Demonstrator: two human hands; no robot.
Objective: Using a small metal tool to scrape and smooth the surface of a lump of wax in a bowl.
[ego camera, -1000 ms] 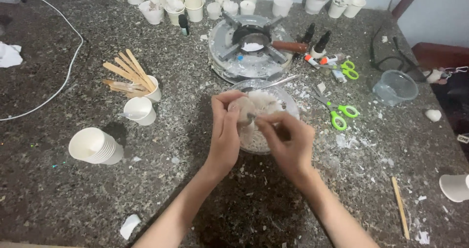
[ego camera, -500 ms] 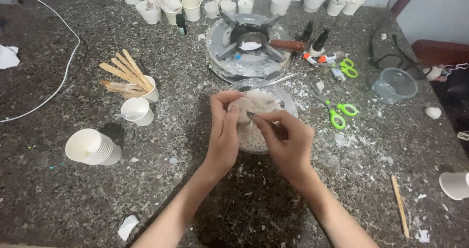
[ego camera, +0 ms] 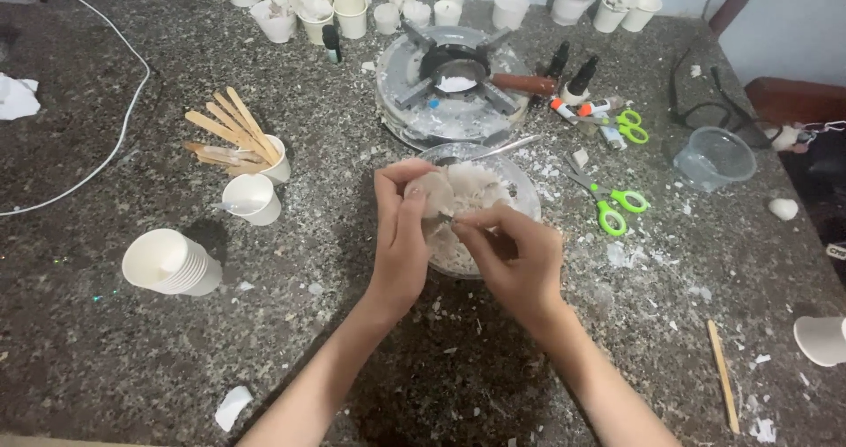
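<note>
White waxy chunk (ego camera: 434,192) pinched between both hands (ego camera: 467,236) over glass bowl (ego camera: 520,192), orientation unclear.

The table (ego camera: 132,341) is dark grey with lots of tiny light speckles, like pepper and salt. White crumbs lie all over it. The clear bowl (ego camera: 520,187) holds pale white flakes. Just behind the bowl, the round burner (ego camera: 454,81) is silver-grey with a black middle and a brown handle. To the right of the bowl lie two scissors (ego camera: 617,205) with bright green handles. To the left of the bowl, the paper cups (ego camera: 172,262) are white and the flat sticks (ego camera: 225,130) are light brown. A thin white cord (ego camera: 106,161) curves far left of the bowl.
</note>
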